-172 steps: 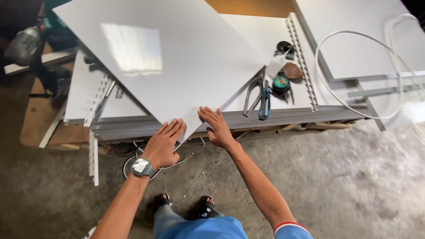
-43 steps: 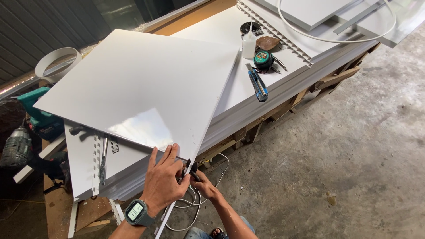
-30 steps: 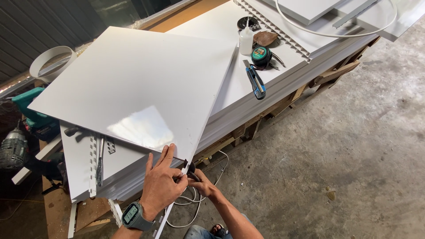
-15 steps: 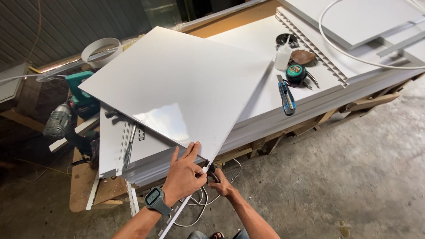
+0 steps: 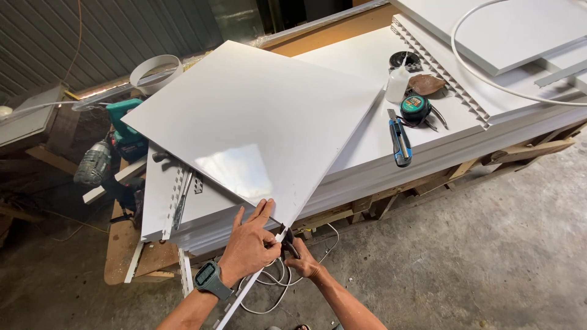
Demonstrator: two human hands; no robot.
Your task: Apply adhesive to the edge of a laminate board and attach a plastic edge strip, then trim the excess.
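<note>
A large white square panel [image 5: 263, 116] lies askew on a stack of white boards [image 5: 367, 153], its near corner jutting over the edge toward me. My left hand [image 5: 249, 244], with a grey wristwatch, rests on that corner; index and middle fingers lie on the panel and the thumb pinches a thin white edge strip [image 5: 241, 299] that trails down toward me. My right hand [image 5: 304, 264] sits just under the corner, closed round a small dark hand tool [image 5: 290, 243] whose tip meets the strip at the corner.
On the boards to the right lie a blue utility knife [image 5: 400, 143], a green tape measure [image 5: 414, 109] and a white squeeze bottle [image 5: 397, 82]. A white hose [image 5: 483, 79] loops at the back right. Cordless drills [image 5: 122, 131] lie at the left. Cables [image 5: 269, 282] lie on the concrete floor.
Earlier both hands lay flat on the corner. Now my left hand pinches the strip and my right holds the tool beneath it. Over the last second only the view shifted.
</note>
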